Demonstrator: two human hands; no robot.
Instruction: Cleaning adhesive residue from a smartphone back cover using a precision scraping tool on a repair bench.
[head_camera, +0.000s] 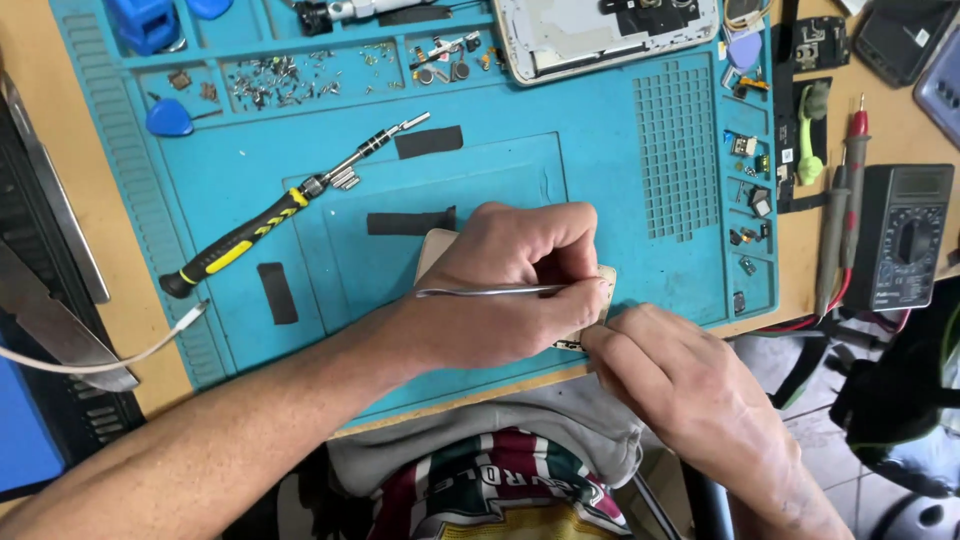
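Both forearms come up from the near edge, and the left hand lies over a small beige board near the front of the blue work mat. Its fingers are clamped together on metal tweezers, whose tips point toward 3 o'clock and vanish under the curled fingers, so the exact spot they touch cannot be seen. At 4 o'clock from it, the right hand pinches the board's near right corner, its fingers together on the edge and touching the left hand's fingertips.

Judging by the layout, the work looks to be midway. An opened white device shell rests at 12 o'clock with its insides bared, loose screws are sorted in the mat's trays at 11 o'clock, and a screwdriver with a black and yellow handle lies set aside at 10 o'clock. Fine work on the board appears to be in hand; reassembly seems not yet begun. Most of the board is hidden beneath the left hand, only its far left corner and right edge showing. A meter sits on the table at 3 o'clock.
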